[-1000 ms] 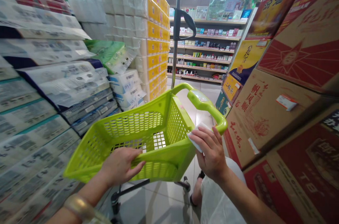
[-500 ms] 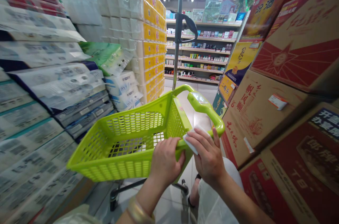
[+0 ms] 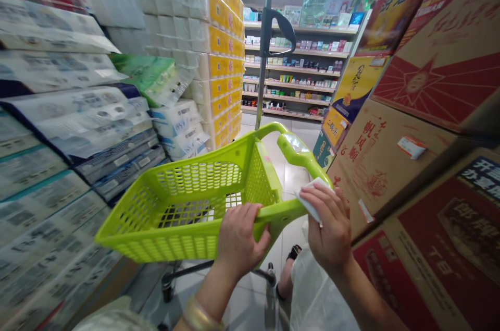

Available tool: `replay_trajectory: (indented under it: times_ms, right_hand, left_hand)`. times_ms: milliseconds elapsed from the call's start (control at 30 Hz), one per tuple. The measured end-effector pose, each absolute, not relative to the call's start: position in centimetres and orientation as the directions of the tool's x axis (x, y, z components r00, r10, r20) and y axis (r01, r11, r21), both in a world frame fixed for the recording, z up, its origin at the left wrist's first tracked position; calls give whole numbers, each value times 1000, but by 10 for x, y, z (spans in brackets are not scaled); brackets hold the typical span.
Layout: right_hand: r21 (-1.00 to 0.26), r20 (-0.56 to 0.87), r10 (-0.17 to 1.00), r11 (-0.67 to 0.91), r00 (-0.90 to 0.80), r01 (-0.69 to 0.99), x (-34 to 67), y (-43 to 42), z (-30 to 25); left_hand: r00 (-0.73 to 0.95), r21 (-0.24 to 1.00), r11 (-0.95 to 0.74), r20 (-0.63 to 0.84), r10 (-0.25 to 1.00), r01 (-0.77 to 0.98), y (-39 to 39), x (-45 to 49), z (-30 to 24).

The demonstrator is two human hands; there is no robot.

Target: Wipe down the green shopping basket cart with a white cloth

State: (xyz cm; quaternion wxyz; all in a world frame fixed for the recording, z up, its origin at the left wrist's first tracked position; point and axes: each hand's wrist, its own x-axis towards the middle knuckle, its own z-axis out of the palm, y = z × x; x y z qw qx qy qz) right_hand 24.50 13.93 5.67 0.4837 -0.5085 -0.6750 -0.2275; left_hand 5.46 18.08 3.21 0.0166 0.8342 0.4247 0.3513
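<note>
A lime-green plastic shopping cart basket [image 3: 183,206] stands in front of me in a store aisle, its handle [image 3: 302,156] curving up at the right. My left hand [image 3: 238,237] is closed over the basket's near rim by the right corner. My right hand [image 3: 330,224] presses a folded white wipe [image 3: 310,200] against the lower end of the handle, fingers curled over the wipe. A bracelet shows on my left wrist.
Stacked packs of tissue and toilet paper [image 3: 78,112] wall the left side. Red and brown cardboard cartons [image 3: 422,127] pile up on the right. A grey pole with a black bracket [image 3: 269,34] rises behind the cart. Shelves of small goods [image 3: 297,81] close the aisle's far end.
My left hand slid along the basket's near rim from the middle to the right corner and gripped it. My right hand with the wipe shifted rightward along the handle.
</note>
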Motion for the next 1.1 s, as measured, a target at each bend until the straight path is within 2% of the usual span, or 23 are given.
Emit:
replay_trajectory:
  times_ms: [100, 300, 500, 700, 933, 1100]
  right_hand:
    - [-222, 902, 427, 343, 59, 913, 249, 139, 58]
    - [-180, 884, 464, 459, -62, 870, 235, 133, 52]
    - [-256, 907, 419, 448, 53, 857, 241, 136, 56]
    - [-159, 872, 472, 529, -133, 833, 232, 130, 51]
    - [-256, 899, 436, 475, 27, 842, 231, 135, 56]
    - [-181, 875, 474, 501, -94, 847, 226, 134, 54]
  left_hand:
    - [385, 320, -642, 588, 711, 697, 181, 52, 32]
    - [379, 318, -653, 609, 696, 688, 181, 44, 30]
    - [382, 330, -657, 606, 698, 677, 184, 38, 29]
    - [375, 328, -661, 619, 690, 676, 185, 36, 29]
    - [377, 345, -651, 597, 708, 677, 184, 37, 29]
    - [379, 335, -658, 607, 698, 674, 185, 35, 29]
